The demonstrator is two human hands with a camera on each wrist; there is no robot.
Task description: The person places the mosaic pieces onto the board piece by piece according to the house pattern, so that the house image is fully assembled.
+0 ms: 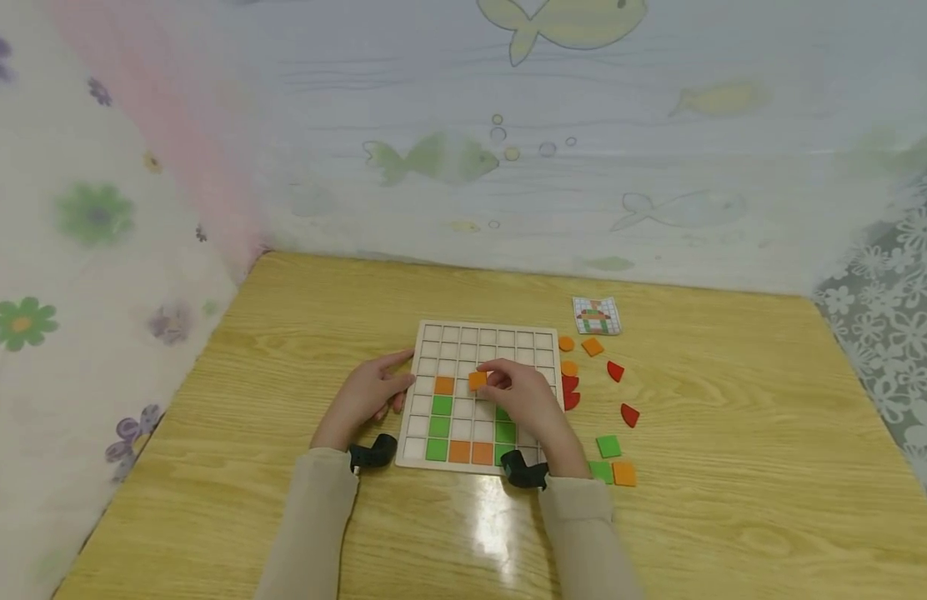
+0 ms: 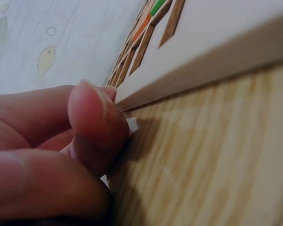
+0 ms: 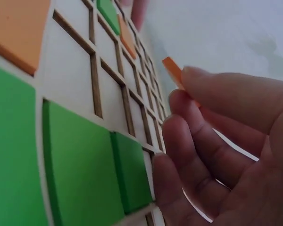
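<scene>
A wooden grid board (image 1: 426,333) lies flat on the table, with green and orange square tiles set in some of its cells. My right hand (image 1: 525,398) is over the board and pinches an orange square tile (image 1: 477,381) between thumb and fingertips. In the right wrist view that orange tile (image 3: 173,71) is held clear of the grid, with green tiles (image 3: 80,160) in the cells nearby. My left hand (image 1: 368,393) rests at the board's left edge, fingers touching its side; in the left wrist view, the fingertips (image 2: 92,110) meet the board's corner (image 2: 132,96).
Right of the board lie loose pieces: orange rounds (image 1: 566,343), an orange square (image 1: 593,347), red quarter-circle tiles (image 1: 616,371), green squares (image 1: 608,447) and another orange square (image 1: 624,474). A small pattern card (image 1: 596,317) lies behind them. A painted wall (image 1: 433,225) borders the table's far edge.
</scene>
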